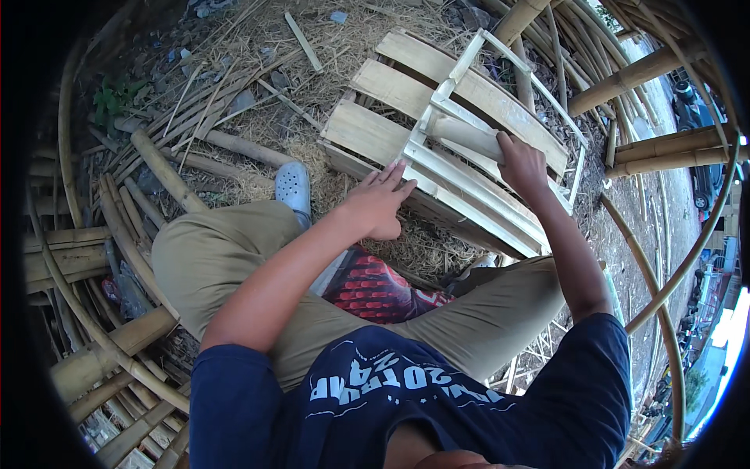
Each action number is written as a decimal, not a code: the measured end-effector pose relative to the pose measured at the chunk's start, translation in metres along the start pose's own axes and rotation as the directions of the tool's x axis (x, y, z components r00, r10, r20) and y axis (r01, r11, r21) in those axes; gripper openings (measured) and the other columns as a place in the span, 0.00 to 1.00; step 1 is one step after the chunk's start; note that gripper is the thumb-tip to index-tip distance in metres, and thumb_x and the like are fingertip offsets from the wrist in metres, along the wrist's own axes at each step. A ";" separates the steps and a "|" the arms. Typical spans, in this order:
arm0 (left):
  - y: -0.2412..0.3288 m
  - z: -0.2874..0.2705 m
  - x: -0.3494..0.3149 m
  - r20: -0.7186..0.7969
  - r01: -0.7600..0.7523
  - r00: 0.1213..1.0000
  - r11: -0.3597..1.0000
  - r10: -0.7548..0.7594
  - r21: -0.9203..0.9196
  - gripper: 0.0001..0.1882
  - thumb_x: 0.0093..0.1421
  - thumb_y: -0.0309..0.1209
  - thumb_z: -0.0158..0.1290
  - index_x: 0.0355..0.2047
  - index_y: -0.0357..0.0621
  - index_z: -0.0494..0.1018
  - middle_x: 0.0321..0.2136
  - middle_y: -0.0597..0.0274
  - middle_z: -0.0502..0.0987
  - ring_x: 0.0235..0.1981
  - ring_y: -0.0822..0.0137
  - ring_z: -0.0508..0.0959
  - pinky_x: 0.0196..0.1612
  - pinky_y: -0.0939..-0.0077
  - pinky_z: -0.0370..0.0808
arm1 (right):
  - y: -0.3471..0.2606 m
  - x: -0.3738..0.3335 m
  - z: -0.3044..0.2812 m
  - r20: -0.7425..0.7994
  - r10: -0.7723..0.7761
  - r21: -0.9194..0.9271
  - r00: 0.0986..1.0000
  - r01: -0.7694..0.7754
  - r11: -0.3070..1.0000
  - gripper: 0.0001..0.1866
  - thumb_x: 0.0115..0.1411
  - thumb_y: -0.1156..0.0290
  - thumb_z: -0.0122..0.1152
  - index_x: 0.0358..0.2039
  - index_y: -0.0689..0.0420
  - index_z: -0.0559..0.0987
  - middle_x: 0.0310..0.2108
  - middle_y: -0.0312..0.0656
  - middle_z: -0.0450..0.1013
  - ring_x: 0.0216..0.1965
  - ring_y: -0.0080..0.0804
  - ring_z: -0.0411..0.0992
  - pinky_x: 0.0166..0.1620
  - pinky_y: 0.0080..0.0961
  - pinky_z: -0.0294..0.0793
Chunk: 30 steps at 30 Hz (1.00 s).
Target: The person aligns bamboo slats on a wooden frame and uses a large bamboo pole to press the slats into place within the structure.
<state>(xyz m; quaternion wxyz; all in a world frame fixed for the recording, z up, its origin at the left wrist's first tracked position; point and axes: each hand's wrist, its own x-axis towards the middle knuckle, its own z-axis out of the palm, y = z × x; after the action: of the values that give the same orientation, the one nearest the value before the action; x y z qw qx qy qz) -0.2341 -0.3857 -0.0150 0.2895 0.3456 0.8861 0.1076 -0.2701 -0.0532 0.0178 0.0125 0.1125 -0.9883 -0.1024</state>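
A pale frame of split-bamboo strips (462,59) lies across a low slatted wooden crate (367,129) in front of my legs. My right hand (522,162) is closed around one end of a thick, pale, round stick (473,139). The stick's other end is over the frame's crossbars; whether it touches them I cannot tell. My left hand (380,199) lies with its fingers stretched out, the tips at the near left corner of the frame and the crate's edge. Nothing shows in that hand, though its palm side is hidden.
Bamboo poles (168,168) and thin split strips (211,102) litter the straw-covered ground at left. Bamboo posts and rails (656,78) stand at the right. A blue-grey clog (292,187) shows near the crate. Red-and-black patterned cloth (375,289) lies between my legs.
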 end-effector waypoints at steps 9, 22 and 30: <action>0.002 -0.004 -0.001 0.022 0.036 0.999 0.999 -0.036 0.030 0.50 0.57 0.38 0.53 0.79 0.50 0.46 0.80 0.45 0.37 0.81 0.55 0.39 0.80 0.59 0.42 | -0.007 -0.003 -0.011 -0.034 0.037 0.079 0.999 -0.034 0.996 0.22 0.53 0.71 0.69 0.48 0.54 0.71 0.35 0.47 0.78 0.36 0.53 0.81 0.38 0.50 0.80; 0.000 -0.007 -0.002 0.053 0.040 0.998 0.999 -0.040 0.009 0.52 0.55 0.33 0.53 0.79 0.49 0.45 0.79 0.42 0.37 0.80 0.51 0.39 0.80 0.53 0.44 | 0.004 -0.003 -0.026 -0.172 0.008 0.002 0.985 -0.008 1.000 0.18 0.56 0.72 0.66 0.48 0.51 0.75 0.32 0.44 0.76 0.34 0.48 0.81 0.36 0.48 0.79; 0.015 -0.024 -0.007 -0.064 0.049 0.997 0.984 -0.039 0.169 0.42 0.58 0.29 0.54 0.75 0.50 0.58 0.76 0.41 0.52 0.77 0.48 0.55 0.78 0.46 0.50 | 0.046 -0.093 -0.092 -0.043 0.801 0.625 0.598 -0.609 0.489 0.27 0.49 0.59 0.72 0.48 0.61 0.81 0.37 0.54 0.82 0.40 0.47 0.83 0.47 0.45 0.80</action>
<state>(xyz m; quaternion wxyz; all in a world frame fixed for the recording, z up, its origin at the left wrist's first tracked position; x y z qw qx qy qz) -0.2354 -0.3787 0.0132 0.2343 0.3459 0.9078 0.0354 -0.1853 -0.0071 0.1175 0.1856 -0.2956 -0.9107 0.2209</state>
